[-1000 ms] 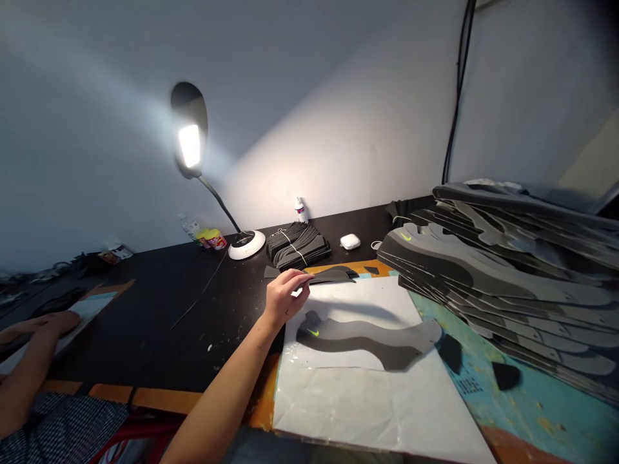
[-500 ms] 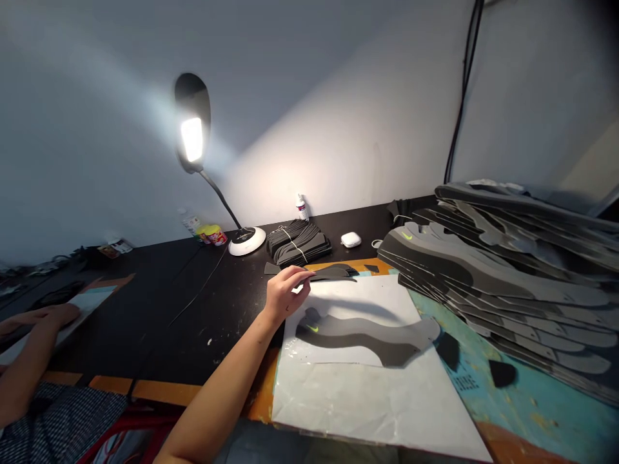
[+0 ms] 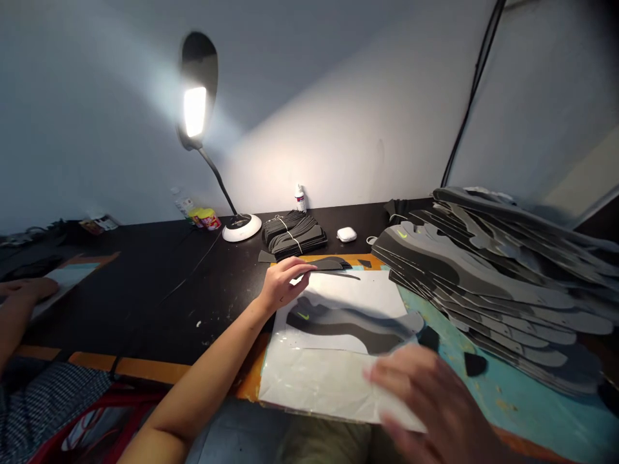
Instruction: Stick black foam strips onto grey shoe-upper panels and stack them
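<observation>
Near the back of the white sheet [image 3: 309, 386], my left hand [image 3: 284, 282] pinches the edge of a thin dark grey curved piece [image 3: 329, 265]. More such pieces lie under or beside it. A grey shoe-upper piece [image 3: 358, 322] with a small yellow-green swoosh lies flat on the sheet. My right hand [image 3: 430, 393], smeared by motion, is over the front right of the sheet. Its thumb and fingers are apart, and I see nothing between them. Small black scraps [image 3: 474, 364] lie to the right of the upper piece.
Stacked grey upper pieces [image 3: 464, 270] crowd the right side. Behind my left hand sit a banded bundle of dark pieces [image 3: 294, 235], a white case [image 3: 346, 234] and a small bottle [image 3: 300, 198]. A lit lamp [image 3: 242, 228] stands left; a co-worker's hand [image 3: 33, 288] is far left.
My right hand has come into view at the lower right. My left hand keeps its pinch on the dark piece. The whole view has shifted slightly.
</observation>
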Demonstrator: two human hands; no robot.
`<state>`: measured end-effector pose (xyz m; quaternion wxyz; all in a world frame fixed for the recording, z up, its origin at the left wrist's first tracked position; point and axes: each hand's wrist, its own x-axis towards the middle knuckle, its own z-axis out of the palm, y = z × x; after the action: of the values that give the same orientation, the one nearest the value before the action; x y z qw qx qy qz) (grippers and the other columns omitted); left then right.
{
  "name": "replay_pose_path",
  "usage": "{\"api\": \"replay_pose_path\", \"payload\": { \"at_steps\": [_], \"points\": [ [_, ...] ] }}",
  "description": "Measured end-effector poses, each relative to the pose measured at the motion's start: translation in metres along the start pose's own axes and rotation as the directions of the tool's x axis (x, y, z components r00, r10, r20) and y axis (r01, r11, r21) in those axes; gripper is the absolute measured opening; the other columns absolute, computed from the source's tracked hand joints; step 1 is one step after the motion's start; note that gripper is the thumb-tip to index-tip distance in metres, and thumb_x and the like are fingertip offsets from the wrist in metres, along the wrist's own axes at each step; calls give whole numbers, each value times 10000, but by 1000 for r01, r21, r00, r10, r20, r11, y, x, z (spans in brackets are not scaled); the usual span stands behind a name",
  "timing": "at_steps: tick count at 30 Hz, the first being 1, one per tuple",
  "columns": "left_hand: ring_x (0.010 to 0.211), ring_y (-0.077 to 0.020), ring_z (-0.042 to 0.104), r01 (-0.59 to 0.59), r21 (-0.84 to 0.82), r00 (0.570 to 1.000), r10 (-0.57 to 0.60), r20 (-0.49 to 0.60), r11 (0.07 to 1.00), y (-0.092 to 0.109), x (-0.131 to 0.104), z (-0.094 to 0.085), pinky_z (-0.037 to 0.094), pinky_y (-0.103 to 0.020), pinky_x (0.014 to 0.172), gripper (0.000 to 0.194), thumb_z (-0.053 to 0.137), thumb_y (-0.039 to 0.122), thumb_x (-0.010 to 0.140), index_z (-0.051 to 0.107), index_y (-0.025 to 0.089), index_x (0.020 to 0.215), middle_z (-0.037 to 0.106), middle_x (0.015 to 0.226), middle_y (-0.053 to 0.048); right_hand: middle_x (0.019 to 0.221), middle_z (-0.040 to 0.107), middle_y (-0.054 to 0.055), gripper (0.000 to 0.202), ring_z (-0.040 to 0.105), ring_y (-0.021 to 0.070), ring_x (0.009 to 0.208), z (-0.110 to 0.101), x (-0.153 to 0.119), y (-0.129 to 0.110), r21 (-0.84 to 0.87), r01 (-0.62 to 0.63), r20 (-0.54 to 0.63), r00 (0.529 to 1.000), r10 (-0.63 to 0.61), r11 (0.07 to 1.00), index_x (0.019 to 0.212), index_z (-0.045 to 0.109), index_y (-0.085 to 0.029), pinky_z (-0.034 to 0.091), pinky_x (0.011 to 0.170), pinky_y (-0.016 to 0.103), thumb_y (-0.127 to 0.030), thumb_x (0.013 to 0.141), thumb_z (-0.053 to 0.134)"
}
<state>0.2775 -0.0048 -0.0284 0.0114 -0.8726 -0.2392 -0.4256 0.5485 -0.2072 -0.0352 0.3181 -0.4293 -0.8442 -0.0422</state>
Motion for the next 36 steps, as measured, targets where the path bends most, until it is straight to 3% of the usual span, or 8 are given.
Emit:
{"api": "replay_pose_path", "payload": {
  "at_steps": [3,10,15,20,24,29,32,36],
  "points": [
    [764,-120,666,-85,-24,996,85,15,996,13,2,1,536,-218,680,205,591,142,915,718,211,1061,707,910,-49,1268,651,124,385,583,320,1192,10,0,42,-157,-119,-1,993,120,980,1333,547,-228,471,990,507,-387,985,505],
    [660,-102,640,-316,296,949,304,84,902,49,10,-1,464,-223,578,266,638,198,917,679,280,1167,717,843,21,1186,696,91,386,622,298,1137,19,7,76,-256,54,194,981,-4,965,1285,601,-233,485,1013,468,-348,918,646],
    [711,-129,646,-291,384,955,289,63,877,41,14,-12,490,-249,631,211,664,229,907,703,286,1106,733,883,14,1004,707,120,365,648,297,990,18,49,78,-259,135,280,958,-60,956,1183,669,-167,483,1006,470,-304,850,728],
    [804,-160,647,-241,416,968,249,37,877,21,2,-5,492,-288,725,153,669,235,903,734,312,1017,723,908,-3,1273,669,134,424,546,314,1261,17,81,97,-207,134,327,943,-61,969,1263,631,-163,324,1166,525,-195,840,642],
    [833,-184,647,-218,457,976,203,84,862,17,-7,2,437,-331,734,154,654,205,904,729,298,1001,725,857,-3,1350,634,105,525,491,301,1332,20,108,104,-73,-58,243,967,74,996,1320,600,-167,346,1143,491,-79,813,497],
    [748,-178,612,-348,624,921,381,86,700,31,-9,0,423,-335,702,172,675,195,877,714,274,1025,713,789,12,1099,743,69,312,655,242,1033,45,144,89,340,-378,313,909,276,861,1025,721,-192,474,913,358,-315,970,439],
    [738,-178,603,-307,522,948,306,91,796,36,-8,-6,436,-322,686,183,671,228,884,719,305,1042,701,801,-5,948,752,40,277,667,207,882,60,150,79,513,-440,397,883,251,737,903,719,-193,475,783,304,-389,942,526],
    [935,-217,636,-31,22,981,26,192,999,27,-2,-17,513,-357,835,291,583,380,941,689,284,1195,699,1030,-66,891,730,32,269,644,189,817,69,144,78,631,-450,399,887,234,632,868,711,-186,457,715,283,-421,912,589]
  ]
}}
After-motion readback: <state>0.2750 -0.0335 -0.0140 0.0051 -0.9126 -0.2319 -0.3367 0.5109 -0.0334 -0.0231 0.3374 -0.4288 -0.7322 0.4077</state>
